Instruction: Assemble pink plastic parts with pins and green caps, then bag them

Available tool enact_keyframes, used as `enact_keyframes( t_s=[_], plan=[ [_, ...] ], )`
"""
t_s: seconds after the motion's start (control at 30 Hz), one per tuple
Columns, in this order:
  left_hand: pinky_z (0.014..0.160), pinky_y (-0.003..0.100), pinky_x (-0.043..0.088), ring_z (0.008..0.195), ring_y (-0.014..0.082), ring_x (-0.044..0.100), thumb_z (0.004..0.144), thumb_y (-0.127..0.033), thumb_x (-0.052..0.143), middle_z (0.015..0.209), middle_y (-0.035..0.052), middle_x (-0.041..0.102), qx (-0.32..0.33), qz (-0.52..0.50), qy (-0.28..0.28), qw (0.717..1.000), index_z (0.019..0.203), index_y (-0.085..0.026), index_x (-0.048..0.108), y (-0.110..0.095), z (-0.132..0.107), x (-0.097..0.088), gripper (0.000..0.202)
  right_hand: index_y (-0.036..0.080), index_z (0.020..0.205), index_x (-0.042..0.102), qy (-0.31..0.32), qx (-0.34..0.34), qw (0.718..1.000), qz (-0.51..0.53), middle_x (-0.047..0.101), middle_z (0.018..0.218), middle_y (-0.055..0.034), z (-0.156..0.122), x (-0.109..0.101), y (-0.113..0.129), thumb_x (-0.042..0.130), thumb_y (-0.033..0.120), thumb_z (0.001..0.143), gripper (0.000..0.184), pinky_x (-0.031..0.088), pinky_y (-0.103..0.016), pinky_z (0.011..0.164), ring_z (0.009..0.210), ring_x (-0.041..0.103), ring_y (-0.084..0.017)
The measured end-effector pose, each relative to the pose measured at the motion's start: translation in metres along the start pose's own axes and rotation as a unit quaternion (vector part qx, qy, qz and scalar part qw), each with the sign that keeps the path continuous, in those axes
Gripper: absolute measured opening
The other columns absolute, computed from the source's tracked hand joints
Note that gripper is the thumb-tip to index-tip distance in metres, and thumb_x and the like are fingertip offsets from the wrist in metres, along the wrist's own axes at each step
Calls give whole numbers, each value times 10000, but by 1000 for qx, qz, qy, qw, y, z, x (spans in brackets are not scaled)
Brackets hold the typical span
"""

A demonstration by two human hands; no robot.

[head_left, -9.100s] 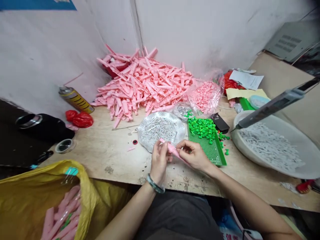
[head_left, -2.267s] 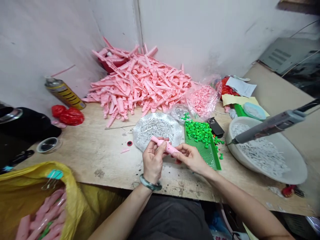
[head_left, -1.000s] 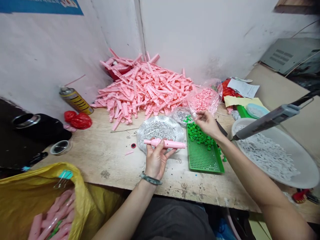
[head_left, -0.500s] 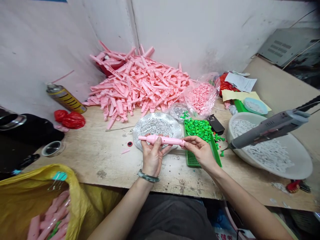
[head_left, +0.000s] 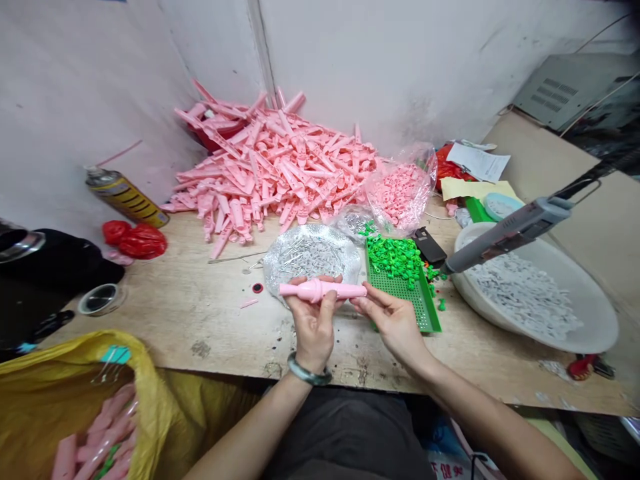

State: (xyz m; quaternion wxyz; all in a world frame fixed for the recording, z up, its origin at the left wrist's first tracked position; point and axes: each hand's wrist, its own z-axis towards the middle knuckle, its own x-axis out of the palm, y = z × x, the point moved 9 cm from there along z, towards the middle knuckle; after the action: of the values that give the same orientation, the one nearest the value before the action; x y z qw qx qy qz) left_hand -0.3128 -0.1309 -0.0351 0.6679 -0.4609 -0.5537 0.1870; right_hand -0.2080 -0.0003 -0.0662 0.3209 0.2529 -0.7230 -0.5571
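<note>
A pink plastic tube-shaped piece (head_left: pixel 347 291) with a wider collar near its left end lies level across my hands. My left hand (head_left: pixel 314 327) is closed around its middle and left part, thumb in front. At the right end, my right hand (head_left: pixel 397 323) pinches the tip between thumb and fingers. Just behind the piece is a silvery bubble-wrap-lined dish (head_left: pixel 280 250) with small whitish parts and thin metal pins. A green perforated tray (head_left: pixel 417 303) stands beyond my right hand, with small green plastic parts (head_left: pixel 397 257) heaped at its back.
Many pink plastic parts (head_left: pixel 280 167) are piled against the wall. A grey electric screwdriver (head_left: pixel 510 237) hangs over a big white bowl (head_left: pixel 595 320) of small white pieces at right. A yellow sack (head_left: pixel 165 413) holding pink pieces is at lower left, a spray can (head_left: pixel 127 197) behind it.
The pink piece has turned about its length and sits slightly lower, still between both hands. My right fingers have shifted at its right end. The hanging screwdriver has swung left.
</note>
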Motion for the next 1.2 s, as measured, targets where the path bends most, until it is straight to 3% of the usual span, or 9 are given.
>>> enact_keyframes(
  t_s=[0.17, 0.23, 0.33, 0.43, 0.53, 0.73, 0.87, 1.0, 1.2],
  plan=[
    [826, 370, 590, 1033, 229, 674, 749, -207, 760, 1088, 9, 612, -45, -3, -6, 999, 1202, -331, 392, 8, 4, -8, 597, 224, 1189, 675, 68, -86, 969, -221, 691, 1162, -77, 16, -3, 15, 585, 346, 877, 347, 558, -423, 857, 987, 668, -243],
    [804, 388, 597, 967, 224, 695, 761, -238, 757, 1035, -3, 613, -109, -10, 30, 994, 1254, -334, 415, 18, 8, -5, 607, 210, 1088, 704, 9, -165, 887, -430, 677, 1134, -95, 39, -19, 35, 535, 310, 896, 275, 520, -424, 877, 1022, 625, -257],
    [802, 396, 594, 893, 215, 707, 768, -239, 755, 1034, 27, 641, -205, -41, 58, 976, 1267, -275, 482, 34, 5, 0, 570, 183, 936, 713, -63, -200, 708, -674, 640, 1058, -142, 69, -31, 48, 558, 350, 883, 234, 493, -407, 808, 1063, 557, -312],
    [774, 365, 593, 880, 214, 692, 814, -265, 698, 1115, 111, 650, -272, -76, 63, 957, 1139, -152, 585, 43, -1, 4, 362, 178, 885, 697, -65, -183, 637, -746, 641, 1000, -143, 77, -32, 46, 543, 356, 892, 235, 471, -354, 712, 1011, 575, -308],
    [645, 283, 568, 751, 158, 653, 865, -367, 624, 1010, 101, 649, -295, -94, 60, 949, 1061, -124, 611, 47, -4, 6, 313, 202, 1003, 669, -60, -187, 678, -708, 680, 1005, -99, 57, -30, 50, 521, 303, 893, 211, 462, -335, 706, 884, 631, -259],
    [534, 205, 466, 632, 106, 557, 847, -540, 615, 813, 19, 584, -220, 14, 58, 974, 1059, -171, 581, 54, -4, 7, 427, 269, 1054, 703, 149, -230, 875, -399, 703, 977, -32, 1, 12, 46, 567, 274, 886, 217, 517, -342, 811, 879, 657, -199],
    [548, 219, 472, 647, 117, 555, 853, -576, 582, 826, 20, 587, -205, 47, 64, 976, 1069, -180, 589, 58, -9, 8, 451, 244, 1025, 705, 116, -123, 968, -182, 705, 980, -35, 3, 10, 22, 662, 336, 837, 214, 555, -336, 805, 877, 669, -187],
    [548, 233, 476, 639, 128, 551, 856, -591, 566, 829, 22, 581, -172, 103, 56, 978, 1008, -199, 589, 52, -8, 3, 421, 237, 929, 695, 96, -50, 992, -67, 711, 923, -21, 4, 11, 2, 748, 354, 764, 209, 579, -329, 763, 808, 683, -178],
    [520, 257, 423, 594, 151, 486, 887, -581, 505, 736, 13, 503, -107, 175, 75, 976, 1054, -224, 590, 38, -13, 6, 403, 252, 840, 758, 51, -114, 987, -99, 722, 880, -32, -5, 8, 21, 755, 330, 755, 116, 568, -333, 757, 826, 673, -193]
  ],
)
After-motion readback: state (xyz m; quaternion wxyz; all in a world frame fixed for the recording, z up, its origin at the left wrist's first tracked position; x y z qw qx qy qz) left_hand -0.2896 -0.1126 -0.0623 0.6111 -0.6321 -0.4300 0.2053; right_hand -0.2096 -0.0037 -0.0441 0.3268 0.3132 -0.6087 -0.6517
